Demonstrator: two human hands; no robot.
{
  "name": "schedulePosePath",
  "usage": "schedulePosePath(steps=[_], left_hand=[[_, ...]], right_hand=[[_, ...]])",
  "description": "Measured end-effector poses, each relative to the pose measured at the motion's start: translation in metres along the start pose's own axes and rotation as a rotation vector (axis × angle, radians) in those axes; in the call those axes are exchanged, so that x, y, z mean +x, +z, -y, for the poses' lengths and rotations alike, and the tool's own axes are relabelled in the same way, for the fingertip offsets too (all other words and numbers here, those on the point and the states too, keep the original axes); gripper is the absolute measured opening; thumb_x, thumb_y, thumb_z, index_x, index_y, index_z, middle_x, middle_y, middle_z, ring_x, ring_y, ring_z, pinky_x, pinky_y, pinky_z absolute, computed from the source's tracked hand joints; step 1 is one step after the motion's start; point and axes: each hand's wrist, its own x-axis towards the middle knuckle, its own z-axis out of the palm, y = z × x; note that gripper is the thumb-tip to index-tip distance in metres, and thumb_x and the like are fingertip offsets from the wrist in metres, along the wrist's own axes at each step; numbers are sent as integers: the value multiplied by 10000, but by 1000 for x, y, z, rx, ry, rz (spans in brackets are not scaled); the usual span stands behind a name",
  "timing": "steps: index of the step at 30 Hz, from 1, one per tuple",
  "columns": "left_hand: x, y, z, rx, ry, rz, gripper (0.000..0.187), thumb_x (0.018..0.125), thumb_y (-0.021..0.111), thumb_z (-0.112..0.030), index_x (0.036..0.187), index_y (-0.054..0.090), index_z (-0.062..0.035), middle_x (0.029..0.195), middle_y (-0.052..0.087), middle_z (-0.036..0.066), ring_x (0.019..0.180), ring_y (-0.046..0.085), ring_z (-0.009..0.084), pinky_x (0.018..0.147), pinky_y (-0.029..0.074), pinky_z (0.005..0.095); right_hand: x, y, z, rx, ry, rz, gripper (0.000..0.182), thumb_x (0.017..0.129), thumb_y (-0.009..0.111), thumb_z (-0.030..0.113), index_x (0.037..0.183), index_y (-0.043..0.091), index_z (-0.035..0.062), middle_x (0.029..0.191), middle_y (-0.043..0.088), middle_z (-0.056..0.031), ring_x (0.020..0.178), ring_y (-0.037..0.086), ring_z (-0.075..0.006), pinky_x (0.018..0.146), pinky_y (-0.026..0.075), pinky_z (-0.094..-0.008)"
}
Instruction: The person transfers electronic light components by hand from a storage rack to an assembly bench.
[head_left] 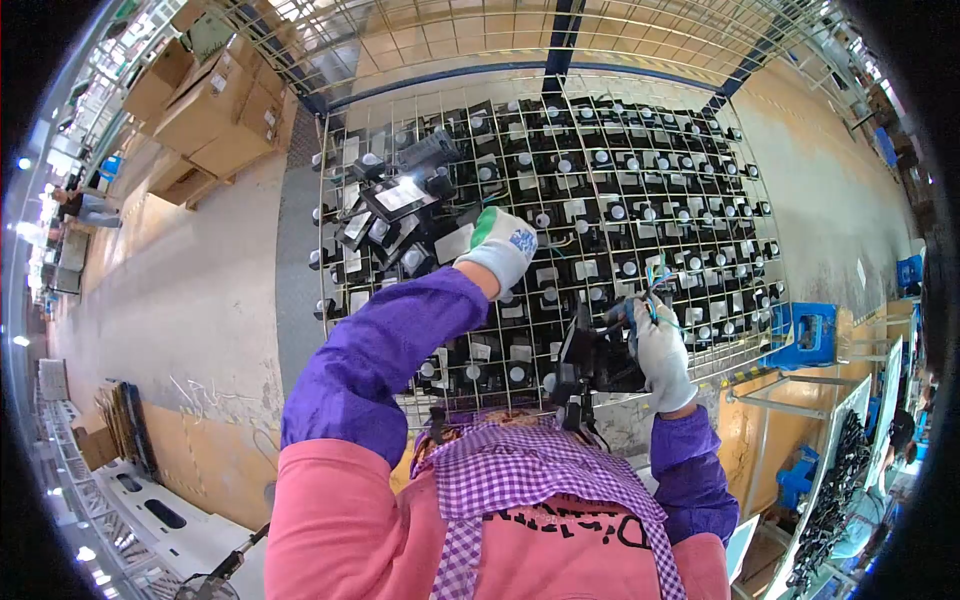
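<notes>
My right hand [662, 350], in a white glove, is closed on a black device [605, 358] held close to my body. Thin coloured wires [655, 285] stick up at its fingertips. Further forward, my left hand [503, 245] reaches over the wire mesh cage [560, 385]. Its white glove has a green patch, and the fingers curl under, with their tips hidden. Beside it lies a loose heap of black devices, one with a white label [400, 195]. Rows of similar black devices [630, 215] with pale round parts fill the cage.
Cardboard boxes [215, 110] are stacked at the far left. A blue plastic stool [805, 337] stands right of the cage. Tables at the lower right carry a pile of black parts [838, 490]. A person [90, 207] is far off at the left.
</notes>
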Motion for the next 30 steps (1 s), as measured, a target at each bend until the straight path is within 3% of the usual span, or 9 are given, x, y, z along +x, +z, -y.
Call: schedulePosePath(steps=[3,6,8,15,18,21,23,25,30], left_hand=[[-19,7,10,-50,71,-211,213,846,582,-188,1036,633,-107,974,640,104,934,624,261,832,443,398],[-60,8,7,-314,82,-560,277,848,577,-226,1094,568,-100,915,607,101,871,611,287,811,447,424],[-85,-4,-13,-464,122,-581,345,809,614,-239,1118,571,-91,957,605,116,925,598,296,833,440,422],[-103,15,-20,-862,292,-621,390,783,664,-236,1120,599,-50,1118,598,145,1025,581,315,919,434,415],[-110,34,30,-967,-4,-1318,353,749,682,-126,1083,622,-27,1040,620,152,877,620,281,789,507,372],[-121,67,107,-2176,-640,-1117,212,955,525,-178,1090,585,-27,968,629,86,753,609,157,642,521,278],[-110,102,150,-2743,-355,-830,223,953,533,-265,994,599,-56,849,643,71,634,579,163,548,502,261],[-80,129,185,-2949,-57,-713,190,941,557,-245,975,618,-69,841,645,58,632,591,164,544,506,262],[-58,111,201,-2800,-291,-731,152,910,614,-234,866,635,-90,749,637,35,543,563,138,473,466,241]], right_hand=[[8,-3,10,344,16,285,241,987,460,193,1082,620,40,646,631,-17,486,499,-87,472,403,-233],[12,21,8,99,-292,163,268,957,523,204,1156,601,43,789,630,-76,601,546,-130,549,450,-279],[14,32,16,41,-344,119,257,958,534,191,1116,615,6,922,672,-72,824,572,-118,751,462,-253],[-2,34,58,-86,-358,79,256,933,578,254,1072,670,59,906,677,-59,819,589,-139,777,466,-292],[1,36,43,-33,-432,-9,216,936,567,187,1058,657,34,791,633,-36,702,533,-94,649,440,-265],[7,28,36,154,-296,46,174,974,498,155,989,653,77,716,537,45,580,425,-16,501,351,-188],[8,27,34,189,-228,44,172,974,496,156,986,647,74,724,540,48,563,426,-29,485,368,-201],[9,35,29,120,-302,-13,168,972,492,145,993,642,71,707,531,53,559,422,-30,483,370,-200],[-5,32,39,41,-353,91,157,961,484,99,994,633,64,699,526,57,552,416,-29,483,369,-201]])
